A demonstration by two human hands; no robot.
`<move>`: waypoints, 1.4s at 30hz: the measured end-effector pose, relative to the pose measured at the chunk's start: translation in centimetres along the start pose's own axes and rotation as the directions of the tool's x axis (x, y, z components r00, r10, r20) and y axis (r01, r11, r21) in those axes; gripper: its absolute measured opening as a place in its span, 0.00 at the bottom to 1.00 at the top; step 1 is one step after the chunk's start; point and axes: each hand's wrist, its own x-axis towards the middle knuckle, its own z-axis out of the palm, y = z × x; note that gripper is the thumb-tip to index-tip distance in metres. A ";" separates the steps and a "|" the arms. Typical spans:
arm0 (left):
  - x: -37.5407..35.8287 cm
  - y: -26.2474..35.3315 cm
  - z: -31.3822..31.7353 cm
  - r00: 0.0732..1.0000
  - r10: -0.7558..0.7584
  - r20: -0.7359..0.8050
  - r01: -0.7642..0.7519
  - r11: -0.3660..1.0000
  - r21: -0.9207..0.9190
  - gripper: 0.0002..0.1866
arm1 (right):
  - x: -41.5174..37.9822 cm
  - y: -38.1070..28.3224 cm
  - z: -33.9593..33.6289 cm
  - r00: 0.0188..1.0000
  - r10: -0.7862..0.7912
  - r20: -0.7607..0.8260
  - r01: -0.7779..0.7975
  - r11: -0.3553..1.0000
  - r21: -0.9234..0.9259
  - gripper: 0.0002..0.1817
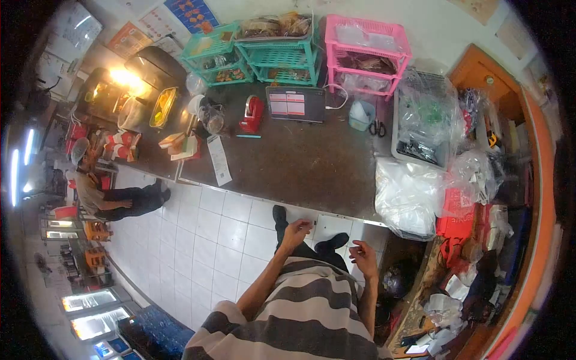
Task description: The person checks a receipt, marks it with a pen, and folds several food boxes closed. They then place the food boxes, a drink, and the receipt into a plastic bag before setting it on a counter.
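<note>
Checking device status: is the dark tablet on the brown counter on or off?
On. The dark tablet stands propped on the brown counter, its screen lit with white and red panels.

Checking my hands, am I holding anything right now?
No, both the left hand and right hand hang empty, apart, above the tiled floor.
</note>
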 end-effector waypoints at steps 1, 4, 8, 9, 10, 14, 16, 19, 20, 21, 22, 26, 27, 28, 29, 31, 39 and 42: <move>-0.1 0.3 0.5 1.000 0.000 0.011 0.000 1.000 -0.002 0.14 | -0.4 0.1 -0.6 1.000 0.020 -0.017 -0.019 1.000 0.009 0.19; -0.4 1.6 1.3 1.000 0.012 0.024 -0.012 1.000 0.008 0.15 | -1.4 0.2 -3.2 0.994 0.052 -0.099 -0.055 0.998 -0.026 0.19; 0.1 0.0 2.4 0.999 0.043 0.024 -0.044 0.999 0.032 0.15 | -2.0 3.4 -7.1 0.973 0.087 -0.213 -0.074 0.995 0.071 0.19; 1.0 -3.6 2.9 0.996 0.072 0.057 -0.067 0.994 -0.091 0.15 | -2.8 3.8 -7.9 0.966 0.020 -0.259 -0.006 0.998 0.057 0.19; 0.7 -2.0 3.8 0.997 -0.007 0.075 0.014 0.996 -0.093 0.15 | -3.3 4.7 -8.8 0.951 0.011 -0.310 0.010 0.998 0.068 0.19; 0.9 -0.7 8.6 0.965 -0.104 0.242 0.113 0.993 -0.022 0.12 | -7.2 4.1 -11.5 0.857 -0.060 -0.511 0.079 0.997 0.015 0.21; 1.4 -0.9 11.5 0.922 -0.175 0.346 0.178 0.984 0.025 0.12 | -10.2 3.6 -12.7 0.803 -0.006 -0.595 0.034 0.999 0.035 0.21; 2.1 0.6 15.4 0.824 -0.072 0.562 0.097 0.995 -0.016 0.10 | -13.2 5.9 -13.7 0.746 0.156 -0.647 0.060 0.952 0.299 0.19; 2.0 1.7 16.8 0.812 -0.077 0.579 0.095 0.996 0.001 0.10 | -14.0 6.8 -13.9 0.733 0.168 -0.660 0.065 0.947 0.313 0.19; 2.2 2.7 18.5 0.813 -0.094 0.574 0.040 0.994 0.105 0.10 | -14.8 7.6 -14.2 0.708 0.206 -0.676 0.078 0.928 0.365 0.19; 2.2 4.1 20.5 0.816 -0.105 0.568 -0.017 0.979 0.204 0.10 | -15.3 8.2 -14.7 0.683 0.243 -0.689 0.095 0.906 0.413 0.18; 2.3 8.5 28.2 0.736 -0.152 0.660 -0.111 0.934 0.339 0.10 | -17.3 7.7 -17.7 0.625 0.289 -0.725 0.169 0.856 0.488 0.19; 2.3 9.5 30.6 0.685 -0.140 0.715 -0.134 0.940 0.312 0.11 | -17.7 7.0 -19.1 0.594 0.293 -0.749 0.185 0.856 0.482 0.18; 2.6 9.7 33.2 0.686 -0.138 0.714 -0.132 0.942 0.309 0.11 | -17.9 6.2 -20.8 0.563 0.293 -0.773 0.202 0.858 0.473 0.17; 2.9 9.7 35.7 0.614 -0.051 0.788 -0.185 0.961 0.207 0.11 | -18.1 5.2 -22.6 0.541 0.302 -0.785 0.183 0.869 0.460 0.17; 3.1 11.5 41.9 0.532 0.085 0.843 -0.376 0.915 0.145 0.11 | -18.2 4.1 -26.2 0.520 0.297 -0.801 0.195 0.872 0.450 0.17; 5.0 22.7 68.9 0.107 0.470 0.876 -0.936 0.345 -0.071 0.20 | -18.0 -1.1 -40.9 0.444 0.214 -0.870 0.314 0.872 0.374 0.13; 13.1 18.4 76.8 0.255 0.177 0.951 -0.966 0.095 0.241 0.26 | -18.7 -1.1 -42.8 0.405 0.250 -0.880 0.302 0.871 0.387 0.13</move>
